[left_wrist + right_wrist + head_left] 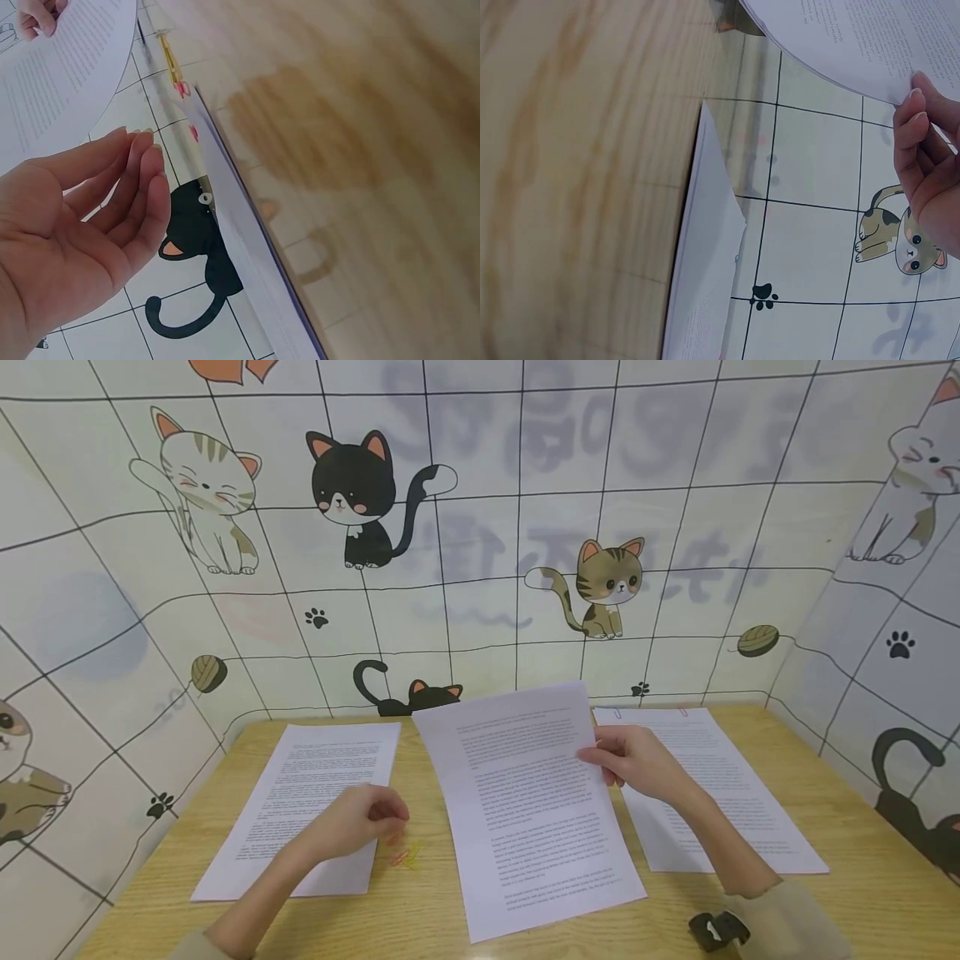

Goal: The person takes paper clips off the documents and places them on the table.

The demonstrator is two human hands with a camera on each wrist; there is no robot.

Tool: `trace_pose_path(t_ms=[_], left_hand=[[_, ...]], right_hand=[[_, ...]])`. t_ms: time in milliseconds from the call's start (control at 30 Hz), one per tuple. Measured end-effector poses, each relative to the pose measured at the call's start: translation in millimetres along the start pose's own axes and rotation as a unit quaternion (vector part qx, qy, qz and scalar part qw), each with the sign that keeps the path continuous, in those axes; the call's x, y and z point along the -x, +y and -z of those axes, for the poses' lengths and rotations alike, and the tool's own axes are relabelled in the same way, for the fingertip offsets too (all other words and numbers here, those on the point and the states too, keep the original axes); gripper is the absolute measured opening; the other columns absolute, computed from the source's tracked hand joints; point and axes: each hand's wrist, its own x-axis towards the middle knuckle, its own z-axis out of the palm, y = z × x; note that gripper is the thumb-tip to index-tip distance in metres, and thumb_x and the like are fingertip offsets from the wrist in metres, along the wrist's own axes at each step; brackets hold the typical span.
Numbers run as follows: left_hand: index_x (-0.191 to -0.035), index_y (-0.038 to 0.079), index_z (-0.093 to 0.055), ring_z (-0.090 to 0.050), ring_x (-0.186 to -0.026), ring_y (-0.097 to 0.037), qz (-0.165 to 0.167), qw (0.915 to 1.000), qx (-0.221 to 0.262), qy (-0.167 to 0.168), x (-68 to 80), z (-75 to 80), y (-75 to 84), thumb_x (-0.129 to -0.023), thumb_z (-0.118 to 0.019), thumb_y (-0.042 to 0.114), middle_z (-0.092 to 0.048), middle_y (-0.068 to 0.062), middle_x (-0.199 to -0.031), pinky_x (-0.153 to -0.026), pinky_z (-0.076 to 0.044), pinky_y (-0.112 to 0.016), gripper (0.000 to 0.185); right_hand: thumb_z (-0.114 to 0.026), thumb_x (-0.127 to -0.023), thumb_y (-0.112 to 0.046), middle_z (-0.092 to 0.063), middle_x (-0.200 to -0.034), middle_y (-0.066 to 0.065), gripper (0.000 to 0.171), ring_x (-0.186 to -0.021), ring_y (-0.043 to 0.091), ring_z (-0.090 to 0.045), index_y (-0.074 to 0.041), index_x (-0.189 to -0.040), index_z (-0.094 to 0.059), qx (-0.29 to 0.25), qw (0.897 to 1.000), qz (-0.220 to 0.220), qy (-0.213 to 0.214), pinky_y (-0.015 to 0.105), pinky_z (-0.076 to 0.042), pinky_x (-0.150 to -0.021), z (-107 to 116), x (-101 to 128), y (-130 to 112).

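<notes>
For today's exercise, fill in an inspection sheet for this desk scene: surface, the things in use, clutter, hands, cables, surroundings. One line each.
Surface: wooden table, light grain.
Things in use: printed sheet held lifted at its right edge; coloured paper clips on the table near the left hand.
Clutter: left paper stack and right paper stack lying flat; small black object at the near edge.
Hands: right hand pinches the sheet; left hand hovers over the clips, fingers relaxed, holding nothing.
Cables: nothing seen.
Surroundings: cat-patterned wall panels on three sides.
</notes>
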Motion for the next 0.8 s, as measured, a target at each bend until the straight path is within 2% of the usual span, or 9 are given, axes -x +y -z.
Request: trace_pose_path(t_ms=[300,500,700,800], left_hand=[[-0.103,0.003,-0.071,-0.063,-0.083,-0.011,0.013,0.9990,0.013,0.040,-8.0,-0.7,9.0,-0.095,-0.071,0.015,-0.069,0.004,-0.093,-0.076,-0.054,-0.027,0.014],[-0.112,0.001,-0.069,-0.066,-0.088,-0.014,0.031,0.9971,0.034,0.060,-14.9,-3.1,16.4,-0.097,-0.070,0.019,-0.071,0.001,-0.099,-0.078,-0.055,-0.027,0.024],[-0.120,-0.001,-0.067,-0.069,-0.087,-0.017,0.000,0.9961,0.058,0.066,-21.9,-5.7,20.0,-0.095,-0.072,0.019,-0.072,-0.003,-0.101,-0.078,-0.055,-0.027,0.032],[-0.114,0.002,-0.070,-0.070,-0.083,-0.023,-0.011,0.9963,0.063,0.058,-26.4,-8.9,21.6,-0.095,-0.072,0.019,-0.072,-0.005,-0.096,-0.076,-0.055,-0.027,0.025]], right_hand=[[-0.070,-0.096,-0.013,-0.055,-0.060,-0.001,0.016,-0.050,0.024,-0.050,-0.006,-0.111,-0.070,-0.002,1.000,0.003,0.006,0.021,-0.034,-0.046,0,0,0],[-0.068,-0.097,-0.013,-0.055,-0.059,-0.002,0.011,-0.050,0.018,-0.050,-0.008,-0.106,-0.071,0.004,1.000,0.007,0.014,0.022,-0.035,-0.046,1,-1,4],[-0.068,-0.097,-0.014,-0.055,-0.058,-0.002,0.009,-0.050,0.014,-0.050,-0.008,-0.104,-0.071,-0.003,1.000,0.008,0.025,0.022,-0.035,-0.045,2,-1,4],[-0.068,-0.098,-0.013,-0.055,-0.058,-0.001,0.010,-0.050,0.014,-0.049,-0.009,-0.106,-0.071,-0.009,0.999,0.006,0.030,0.022,-0.035,-0.046,3,-1,5]])
